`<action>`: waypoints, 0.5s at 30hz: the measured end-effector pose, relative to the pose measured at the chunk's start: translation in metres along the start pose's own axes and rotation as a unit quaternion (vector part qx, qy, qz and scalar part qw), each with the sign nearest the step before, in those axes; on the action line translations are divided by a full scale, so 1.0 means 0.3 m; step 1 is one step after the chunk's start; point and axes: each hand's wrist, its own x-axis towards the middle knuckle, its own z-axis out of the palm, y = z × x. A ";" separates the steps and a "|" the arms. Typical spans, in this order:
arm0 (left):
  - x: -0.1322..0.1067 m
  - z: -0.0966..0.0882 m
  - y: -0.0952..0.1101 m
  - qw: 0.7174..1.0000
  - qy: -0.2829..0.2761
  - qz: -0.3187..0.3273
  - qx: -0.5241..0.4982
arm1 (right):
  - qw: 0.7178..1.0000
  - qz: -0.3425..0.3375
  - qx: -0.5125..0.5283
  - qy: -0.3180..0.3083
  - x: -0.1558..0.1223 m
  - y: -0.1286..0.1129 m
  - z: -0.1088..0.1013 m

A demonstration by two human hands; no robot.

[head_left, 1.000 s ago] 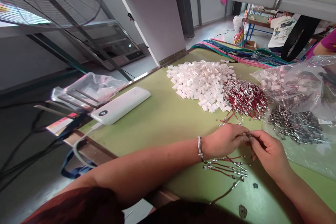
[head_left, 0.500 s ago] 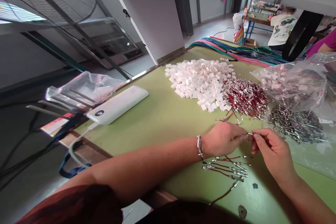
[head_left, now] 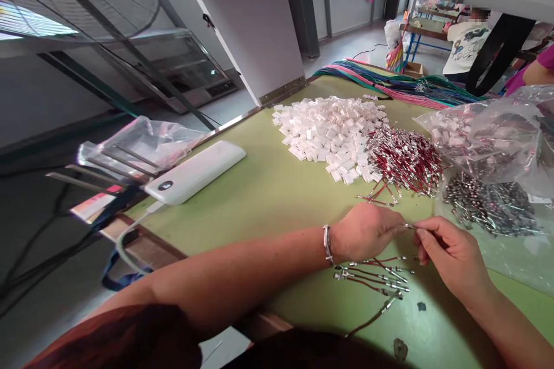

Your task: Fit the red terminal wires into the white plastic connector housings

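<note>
My left hand (head_left: 367, 232) is pinched closed, a metal bracelet (head_left: 328, 244) around its wrist. Opposite it, my right hand (head_left: 452, 251) is also closed in a pinch. Between the fingertips of both hands shows a small metal terminal (head_left: 409, 226); the rest of it is hidden by the fingers. Under and in front of my left hand lie several short red wires (head_left: 372, 282) with metal ends, roughly side by side on the green tabletop (head_left: 208, 228). A darker wire (head_left: 374, 320) lies nearer to me.
Beyond my hands are heaps of white plastic connectors (head_left: 333, 135) and red terminal wires (head_left: 404, 161). Dark metal parts (head_left: 489, 204) and clear bags (head_left: 497, 127) lie to the right. A white power bank (head_left: 197, 173) rests at left; cable bundles (head_left: 389, 83) lie behind. A person (head_left: 467, 46) sits farther off.
My fingertips have drawn slightly apart, and more of the metal terminal shows between them. The wires on the table have stayed where they were.
</note>
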 end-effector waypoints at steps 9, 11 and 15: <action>-0.020 0.038 0.020 0.984 -0.033 0.081 0.153 | 0.992 0.112 0.037 -0.053 -0.025 0.008 0.021; -0.006 0.001 -0.006 0.989 0.001 0.100 0.111 | 0.994 0.096 -0.006 -0.057 -0.015 0.008 0.017; 0.027 -0.119 -0.114 0.987 0.127 -0.088 0.050 | 0.987 -0.008 -0.115 -0.112 0.000 0.003 0.002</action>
